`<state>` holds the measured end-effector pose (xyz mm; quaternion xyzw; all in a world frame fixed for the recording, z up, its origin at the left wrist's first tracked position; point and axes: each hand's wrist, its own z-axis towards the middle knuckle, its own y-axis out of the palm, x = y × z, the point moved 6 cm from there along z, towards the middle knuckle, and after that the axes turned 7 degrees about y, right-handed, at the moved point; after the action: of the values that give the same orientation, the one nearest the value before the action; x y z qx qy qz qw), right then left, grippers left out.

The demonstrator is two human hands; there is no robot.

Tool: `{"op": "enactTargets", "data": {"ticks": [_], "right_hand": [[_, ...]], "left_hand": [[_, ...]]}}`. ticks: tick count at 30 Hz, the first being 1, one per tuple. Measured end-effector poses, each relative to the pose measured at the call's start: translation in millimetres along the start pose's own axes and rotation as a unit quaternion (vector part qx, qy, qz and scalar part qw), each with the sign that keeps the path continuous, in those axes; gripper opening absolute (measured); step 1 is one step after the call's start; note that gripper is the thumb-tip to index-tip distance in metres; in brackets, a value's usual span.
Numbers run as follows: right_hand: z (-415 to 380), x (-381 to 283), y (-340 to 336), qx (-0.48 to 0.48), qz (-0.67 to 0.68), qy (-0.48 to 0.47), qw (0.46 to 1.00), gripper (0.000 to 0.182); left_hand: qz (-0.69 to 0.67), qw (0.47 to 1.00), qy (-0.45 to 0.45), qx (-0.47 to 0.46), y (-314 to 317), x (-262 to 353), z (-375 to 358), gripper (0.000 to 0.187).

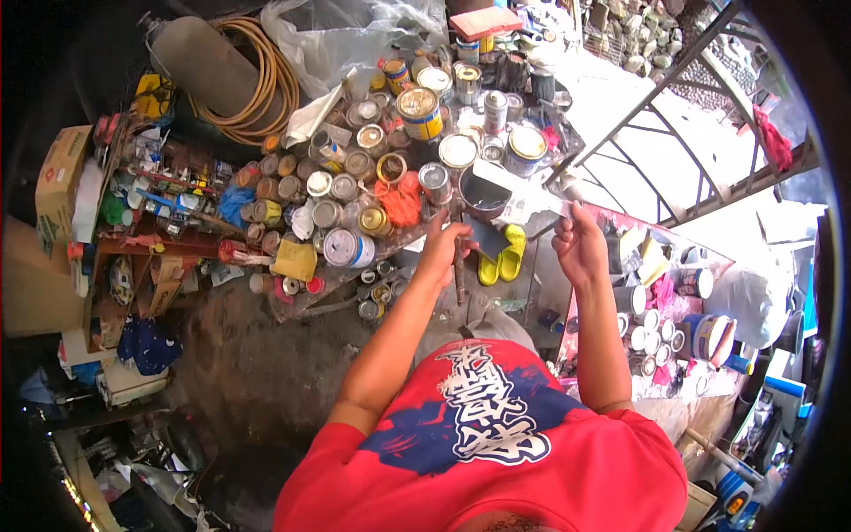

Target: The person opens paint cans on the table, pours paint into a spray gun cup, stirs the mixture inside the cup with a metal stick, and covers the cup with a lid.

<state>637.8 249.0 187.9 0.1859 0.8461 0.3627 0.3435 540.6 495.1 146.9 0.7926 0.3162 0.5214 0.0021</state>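
- Head view, fisheye, looking down over a person in a red printed shirt (pixel 483 443); both arms reach forward to a crowded surface (pixel 532 191).
- Left hand (pixel 443 248): fingers curled shut around a thin dark stick-like tool (pixel 459 275) that hangs down below the fist; a dark flat piece (pixel 486 238) sits just beside the knuckles, cannot tell if it is part of the same tool.
- Right hand (pixel 578 244): fingers pinched closed on the edge of a pale flat sheet (pixel 532 193), held up over the surface edge.
- Sheet lies between the two hands, next to an open dark can (pixel 483 191) right in front of them.
- Progress, as a judgement: work looks mid-way. Tool and sheet are both in hand and the can stands open, but no paint is visible on the sheet; too small to tell more.
- Around: dozens of paint tins (pixel 355 191) packed tight on the surface, most lidded, a yellow-labelled tin (pixel 419 113) further back, an orange rag (pixel 401 199) among them.
- Yellow slippers (pixel 503 257) on the floor below the hands.
- Coiled hose (pixel 261 84) and gas cylinder (pixel 208 66) top left; cluttered shelf (pixel 151 204) at left.
- More tins (pixel 651 332) on a second bench to the right; metal frame (pixel 683 168) behind.
- In the way: tins crowd right up to the open can, little free room beside the hands.
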Motion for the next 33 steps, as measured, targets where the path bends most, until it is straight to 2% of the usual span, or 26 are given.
{"op": "enactTargets", "data": {"ticks": [6, 8, 10, 11, 12, 15, 21, 23, 24, 25, 26, 28, 30, 31, 32, 33], "right_hand": [[70, -73, 35, -0.026, 0.043, -0.073, 0.996, 0.010], [101, -114, 55, -0.019, 0.025, -0.144, 0.989, 0.011], [162, -158, 45, 0.025, -0.044, -0.214, 0.975, 0.014], [188, -173, 46, 0.054, -0.075, -0.237, 0.967, 0.017], [211, -185, 49, 0.084, -0.108, -0.257, 0.957, 0.019], [281, -201, 51, 0.173, -0.180, -0.275, 0.929, 0.022], [413, -218, 7, 0.214, -0.323, -0.291, 0.875, 0.030], [424, -210, 13, 0.199, -0.387, -0.286, 0.854, 0.034], [431, -204, 13, 0.206, -0.349, -0.269, 0.874, 0.045], [433, -196, 16, 0.196, -0.316, -0.250, 0.894, 0.034], [448, -201, 5, 0.192, -0.386, -0.220, 0.875, 0.031], [453, -194, -22, 0.187, -0.285, -0.208, 0.917, 0.029], [444, -171, -52, 0.159, -0.192, -0.161, 0.955, 0.044], [407, -155, -39, 0.136, -0.150, -0.177, 0.963, 0.041], [351, -126, -18, 0.109, -0.110, -0.197, 0.968, 0.039], [302, -93, -11, 0.083, -0.149, -0.239, 0.956, 0.035]], "left_hand": [[-0.060, 0.998, 0.021, 0.006, 22, 17, 47, 0.079], [-0.077, 0.995, 0.041, 0.039, 17, 23, 42, 0.075], [-0.097, 0.991, 0.075, 0.059, 6, 31, 26, 0.074], [-0.051, 0.996, 0.066, 0.044, -4, 32, 16, 0.066], [-0.047, 0.994, 0.071, 0.068, -17, 30, 5, 0.067], [-0.053, 0.986, 0.072, 0.138, -55, 14, -32, 0.070], [-0.012, 0.961, 0.027, 0.275, -144, -35, -123, 0.076], [-0.012, 0.950, 0.007, 0.312, -176, -63, -151, 0.077], [-0.010, 0.944, -0.002, 0.330, -187, -73, -162, 0.077], [-0.013, 0.940, -0.012, 0.340, -189, -74, -171, 0.075], [-0.015, 0.933, -0.017, 0.359, -195, -82, -176, 0.074], [-0.004, 0.920, -0.037, 0.391, -212, -103, -193, 0.072], [0.023, 0.926, -0.049, 0.375, -223, -118, -201, 0.055], [0.031, 0.931, -0.050, 0.361, -226, -128, -198, 0.047], [0.036, 0.933, -0.052, 0.355, -230, -140, -194, 0.047], [0.038, 0.935, -0.053, 0.350, -236, -153, -195, 0.048]]}}
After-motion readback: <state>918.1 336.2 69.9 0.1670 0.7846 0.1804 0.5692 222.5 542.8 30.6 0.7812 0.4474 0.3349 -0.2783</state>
